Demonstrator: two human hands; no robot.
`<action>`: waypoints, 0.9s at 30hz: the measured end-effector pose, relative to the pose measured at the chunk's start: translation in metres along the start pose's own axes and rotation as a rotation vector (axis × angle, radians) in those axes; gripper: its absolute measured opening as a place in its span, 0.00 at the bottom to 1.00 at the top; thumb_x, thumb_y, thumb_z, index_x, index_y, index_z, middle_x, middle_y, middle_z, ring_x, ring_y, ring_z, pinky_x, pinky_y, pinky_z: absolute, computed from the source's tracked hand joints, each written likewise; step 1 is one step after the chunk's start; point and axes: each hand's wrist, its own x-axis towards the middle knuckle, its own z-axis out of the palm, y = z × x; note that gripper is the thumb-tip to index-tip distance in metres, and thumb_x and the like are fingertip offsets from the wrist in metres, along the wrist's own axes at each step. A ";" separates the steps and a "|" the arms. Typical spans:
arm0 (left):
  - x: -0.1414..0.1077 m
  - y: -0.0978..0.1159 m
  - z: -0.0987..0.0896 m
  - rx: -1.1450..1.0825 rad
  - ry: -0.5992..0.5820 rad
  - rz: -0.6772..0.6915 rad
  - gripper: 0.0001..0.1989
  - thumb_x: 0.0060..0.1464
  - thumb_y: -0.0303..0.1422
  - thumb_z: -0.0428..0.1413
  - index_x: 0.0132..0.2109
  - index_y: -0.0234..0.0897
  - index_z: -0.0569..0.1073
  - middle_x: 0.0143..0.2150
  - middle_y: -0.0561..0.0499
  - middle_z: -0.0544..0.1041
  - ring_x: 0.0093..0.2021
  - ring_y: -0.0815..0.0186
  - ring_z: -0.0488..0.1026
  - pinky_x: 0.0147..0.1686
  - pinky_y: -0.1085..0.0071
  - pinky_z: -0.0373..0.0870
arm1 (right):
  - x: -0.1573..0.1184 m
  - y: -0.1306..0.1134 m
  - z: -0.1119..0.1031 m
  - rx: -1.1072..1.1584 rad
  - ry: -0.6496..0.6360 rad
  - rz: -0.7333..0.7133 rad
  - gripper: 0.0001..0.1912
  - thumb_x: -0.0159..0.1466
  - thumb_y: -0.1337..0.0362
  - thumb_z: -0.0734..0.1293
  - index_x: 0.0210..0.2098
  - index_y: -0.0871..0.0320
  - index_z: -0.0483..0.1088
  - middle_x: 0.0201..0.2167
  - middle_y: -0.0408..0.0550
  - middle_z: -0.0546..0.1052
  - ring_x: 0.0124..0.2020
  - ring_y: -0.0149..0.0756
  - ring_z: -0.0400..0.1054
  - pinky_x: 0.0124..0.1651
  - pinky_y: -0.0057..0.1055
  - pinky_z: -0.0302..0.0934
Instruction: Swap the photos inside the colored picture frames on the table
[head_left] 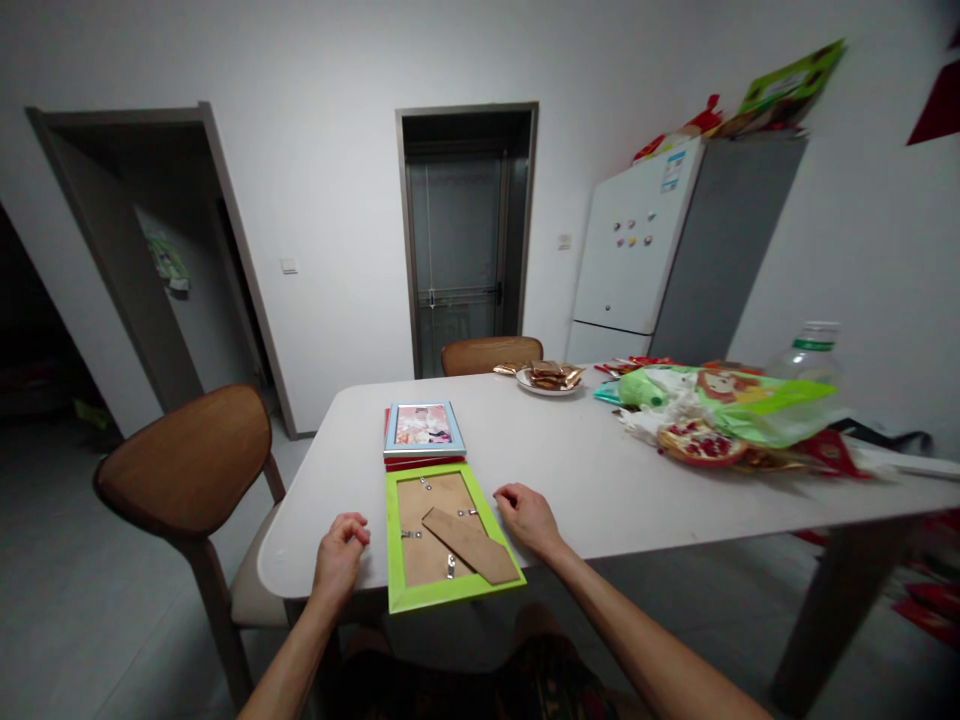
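Observation:
A green picture frame (394,560) lies face down at the table's near edge, its front part jutting slightly past it. Its brown backing board (420,500) faces up, with several metal clips and a tilted stand leg (469,545). To its left, my left hand (341,560) has curled fingers and touches nothing but perhaps the table. My right hand (529,518) rests at the frame's right side, fingers folded in, nothing visible inside. Just beyond lies a light-blue frame (424,430) with a colourful picture, stacked on a red frame (420,462).
The white table (495,420) also bears a plate of wrapped snacks (551,378), a green plastic bag (765,405), a cut pomegranate (701,442) and a clear bottle (810,355). Brown chairs stand left (187,460) and behind (491,353). A fridge (637,240) is at the back right.

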 end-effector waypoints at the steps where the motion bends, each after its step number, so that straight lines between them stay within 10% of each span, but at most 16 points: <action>1: 0.000 0.001 0.000 -0.009 0.011 -0.002 0.07 0.36 0.30 0.53 0.16 0.37 0.63 0.25 0.54 0.69 0.33 0.65 0.68 0.40 0.69 0.60 | 0.000 0.000 0.000 -0.002 -0.001 0.001 0.13 0.55 0.66 0.55 0.27 0.60 0.71 0.28 0.47 0.73 0.31 0.32 0.65 0.35 0.25 0.54; 27: -0.029 0.018 0.004 -0.159 -0.032 -0.086 0.04 0.38 0.31 0.54 0.24 0.36 0.67 0.22 0.56 0.70 0.27 0.68 0.69 0.33 0.71 0.65 | -0.013 -0.010 0.000 -0.053 -0.085 0.046 0.17 0.56 0.59 0.55 0.32 0.59 0.72 0.32 0.50 0.74 0.34 0.35 0.66 0.38 0.28 0.56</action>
